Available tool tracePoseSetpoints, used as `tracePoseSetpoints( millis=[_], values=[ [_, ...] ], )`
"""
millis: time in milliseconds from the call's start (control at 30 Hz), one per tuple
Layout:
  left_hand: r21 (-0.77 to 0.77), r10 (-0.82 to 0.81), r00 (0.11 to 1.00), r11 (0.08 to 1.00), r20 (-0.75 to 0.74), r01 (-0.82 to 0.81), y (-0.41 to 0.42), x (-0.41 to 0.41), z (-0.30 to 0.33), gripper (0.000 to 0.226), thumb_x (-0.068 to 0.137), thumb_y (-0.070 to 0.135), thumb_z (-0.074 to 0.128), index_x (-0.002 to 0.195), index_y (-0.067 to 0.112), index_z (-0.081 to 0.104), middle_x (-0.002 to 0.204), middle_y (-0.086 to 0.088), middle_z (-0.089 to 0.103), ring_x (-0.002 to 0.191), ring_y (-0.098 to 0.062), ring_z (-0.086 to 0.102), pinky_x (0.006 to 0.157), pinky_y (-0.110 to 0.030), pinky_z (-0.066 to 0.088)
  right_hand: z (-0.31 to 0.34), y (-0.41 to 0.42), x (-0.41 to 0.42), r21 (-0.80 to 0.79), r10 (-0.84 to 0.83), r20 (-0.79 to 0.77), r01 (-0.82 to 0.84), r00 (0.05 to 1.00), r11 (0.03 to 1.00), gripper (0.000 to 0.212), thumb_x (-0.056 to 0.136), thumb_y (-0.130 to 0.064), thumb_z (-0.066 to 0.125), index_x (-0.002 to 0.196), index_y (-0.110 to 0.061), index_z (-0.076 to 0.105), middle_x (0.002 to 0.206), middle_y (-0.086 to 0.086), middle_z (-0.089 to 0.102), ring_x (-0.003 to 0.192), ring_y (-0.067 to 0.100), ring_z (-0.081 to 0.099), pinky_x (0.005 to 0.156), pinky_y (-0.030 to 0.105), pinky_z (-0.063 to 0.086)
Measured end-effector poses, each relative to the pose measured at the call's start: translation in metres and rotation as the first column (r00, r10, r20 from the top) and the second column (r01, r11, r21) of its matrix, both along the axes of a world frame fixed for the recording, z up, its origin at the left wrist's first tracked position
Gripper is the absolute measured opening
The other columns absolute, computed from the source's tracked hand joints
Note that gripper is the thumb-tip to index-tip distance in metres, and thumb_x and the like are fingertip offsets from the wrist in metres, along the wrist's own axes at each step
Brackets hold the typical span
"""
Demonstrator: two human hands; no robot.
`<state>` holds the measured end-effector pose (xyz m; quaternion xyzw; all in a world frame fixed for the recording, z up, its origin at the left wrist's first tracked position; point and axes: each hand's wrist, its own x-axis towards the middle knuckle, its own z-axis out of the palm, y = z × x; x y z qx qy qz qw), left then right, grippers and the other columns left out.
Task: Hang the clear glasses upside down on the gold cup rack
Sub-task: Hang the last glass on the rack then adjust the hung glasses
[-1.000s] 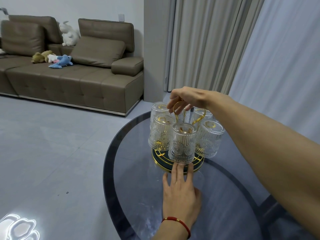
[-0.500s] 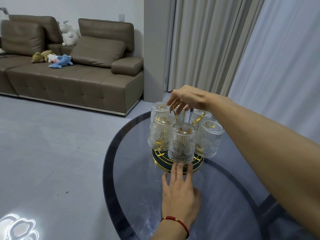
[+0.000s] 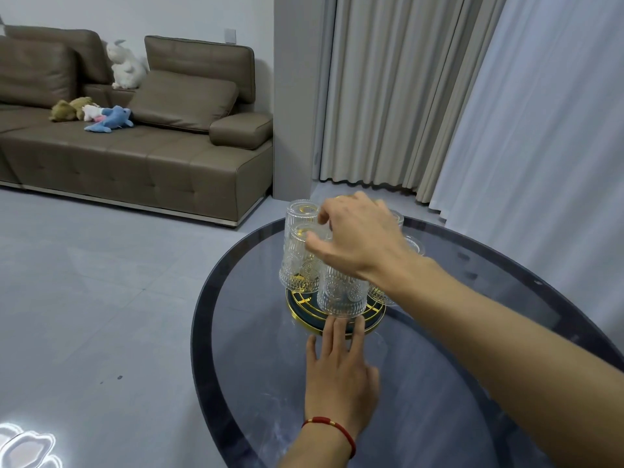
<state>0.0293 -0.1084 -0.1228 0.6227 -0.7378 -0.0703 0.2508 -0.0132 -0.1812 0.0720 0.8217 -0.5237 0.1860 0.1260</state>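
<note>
The gold cup rack (image 3: 369, 327) stands on the dark glass table (image 3: 439, 400), with a round dark tray and a gold rim. Several clear embossed glasses hang upside down on it: one in front (image 3: 341, 295), one at the left (image 3: 299, 265), one behind it (image 3: 300, 211). My right hand (image 3: 358, 241) hovers over the rack's top with fingers spread, holding nothing, and hides the middle and the right-hand glasses. My left hand (image 3: 337, 376) lies flat on the table, its fingertips touching the tray's front rim.
The table's curved edge (image 3: 202, 332) runs to the left, with grey tiled floor beyond it. A brown sofa (image 3: 135, 157) with soft toys stands far left. Curtains (image 3: 506, 113) hang behind and to the right of the table.
My right hand has let go of the gold ring at the rack's top and come down toward me, fingers spreading over the glasses. The left hand stays put.
</note>
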Motion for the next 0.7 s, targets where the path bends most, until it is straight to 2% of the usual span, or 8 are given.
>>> tracePoseSetpoints(
  millis=[67,167,233,300,400,567,700],
  values=[
    [0.007,0.000,1.000,1.000,-0.005,0.000,0.000,0.001,0.001,0.070,0.091,0.035,0.040,0.155,0.028,0.013,0.162,-0.003,0.019,0.150,-0.024,0.008,0.118,-0.053,0.018,-0.006,-0.002,0.010,0.059,-0.084,-0.102,0.091,0.991,0.994,0.059,0.091,-0.065,0.045,0.120,-0.016,0.061,0.118,0.008,0.068,0.116,0.029,0.055,0.097,0.048,0.039],
    [0.030,-0.003,1.000,1.000,0.005,0.003,0.000,0.001,0.001,0.070,0.093,0.037,0.040,0.156,0.027,0.011,0.164,-0.004,0.016,0.151,-0.025,0.006,0.119,-0.054,0.016,-0.011,-0.008,0.019,0.126,-0.146,-0.121,0.161,0.982,0.979,0.068,0.093,-0.068,0.042,0.128,-0.011,0.056,0.119,0.012,0.069,0.121,0.035,0.055,0.101,0.053,0.036],
    [0.029,0.002,1.000,1.000,0.005,-0.002,0.001,0.002,0.003,0.070,0.094,0.036,0.040,0.156,0.027,0.011,0.164,-0.003,0.016,0.151,-0.024,0.005,0.119,-0.054,0.015,-0.012,-0.012,0.021,0.155,-0.151,-0.047,0.157,0.987,0.975,0.064,0.095,-0.067,0.045,0.121,-0.010,0.059,0.104,0.008,0.067,0.113,0.033,0.059,0.105,0.054,0.035],
    [0.043,0.000,1.000,0.999,0.011,0.000,0.001,0.002,0.004,0.069,0.095,0.036,0.038,0.156,0.028,0.007,0.164,-0.002,0.012,0.151,-0.023,0.001,0.120,-0.053,0.012,-0.014,-0.015,0.021,0.174,-0.162,0.034,0.154,0.986,0.973,0.057,0.094,-0.066,0.050,0.109,-0.011,0.060,0.088,0.000,0.057,0.098,0.030,0.058,0.107,0.055,0.038],
    [0.061,-0.004,1.000,0.998,0.023,0.003,0.002,0.001,0.007,0.068,0.097,0.036,0.036,0.156,0.028,0.002,0.165,-0.003,0.006,0.151,-0.023,-0.004,0.121,-0.052,0.009,-0.017,-0.019,0.019,0.191,-0.175,0.116,0.151,0.978,0.970,0.050,0.087,-0.066,0.056,0.087,-0.016,0.054,0.069,-0.007,0.048,0.082,0.026,0.050,0.101,0.056,0.045],
    [0.086,-0.017,1.000,0.996,0.025,0.015,0.003,0.002,0.009,0.067,0.099,0.034,0.034,0.156,0.028,0.000,0.166,-0.003,0.002,0.151,-0.023,-0.008,0.121,-0.053,0.006,-0.019,-0.019,0.019,0.198,-0.140,0.142,0.111,0.980,0.974,0.054,0.083,-0.068,0.060,0.066,-0.018,0.048,0.065,-0.007,0.045,0.076,0.023,0.049,0.100,0.059,0.043],
    [0.085,-0.022,0.999,0.996,0.026,0.019,0.004,0.002,0.010,0.068,0.098,0.033,0.035,0.156,0.027,0.001,0.166,-0.004,0.001,0.151,-0.024,-0.008,0.121,-0.053,0.005,-0.022,-0.021,0.020,0.160,-0.129,0.122,0.109,0.984,0.981,0.058,0.082,-0.073,0.058,0.069,-0.016,0.056,0.071,-0.004,0.056,0.079,0.024,0.053,0.100,0.058,0.041]
  ],
)
